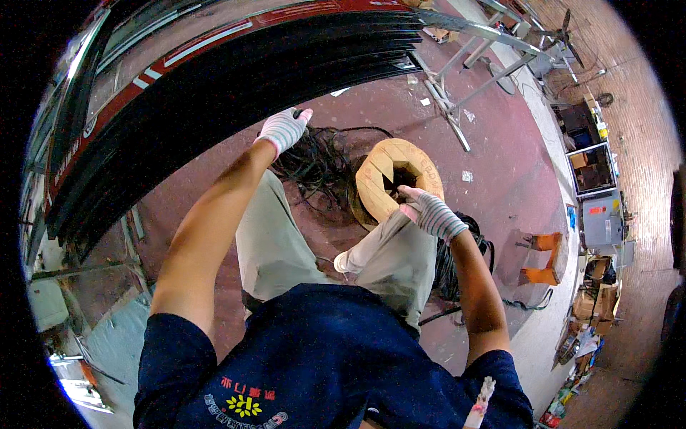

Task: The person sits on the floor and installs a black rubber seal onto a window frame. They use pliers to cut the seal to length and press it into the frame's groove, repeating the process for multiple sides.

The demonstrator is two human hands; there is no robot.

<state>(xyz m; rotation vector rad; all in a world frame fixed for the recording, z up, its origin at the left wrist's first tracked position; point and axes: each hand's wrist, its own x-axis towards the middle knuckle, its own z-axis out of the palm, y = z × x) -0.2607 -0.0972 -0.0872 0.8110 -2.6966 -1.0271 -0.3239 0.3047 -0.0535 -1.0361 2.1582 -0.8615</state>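
My left hand (284, 133), in a grey-and-white striped glove with bare fingertips, is at the lower edge of a stack of long black bars (236, 79). Its fingers are closed, and a small dark thing shows by the thumb, too little to name. My right hand (434, 213), gloved alike, is above my knee beside a tan ring-shaped roll (376, 179). Its thumb and fingers are pressed together; what they hold, if anything, is hidden. A tangled heap of thin black strip (314, 161) lies on the floor between the bars and the roll.
Another black coil (450, 268) lies beside my right leg. An orange-brown bracket-shaped piece (544, 259) stands farther right. A metal frame stand (450, 107) supports the bars' far end. Boxes and a grey case (602, 222) line the right wall. A burning cigarette (479, 407) shows at the lower edge.
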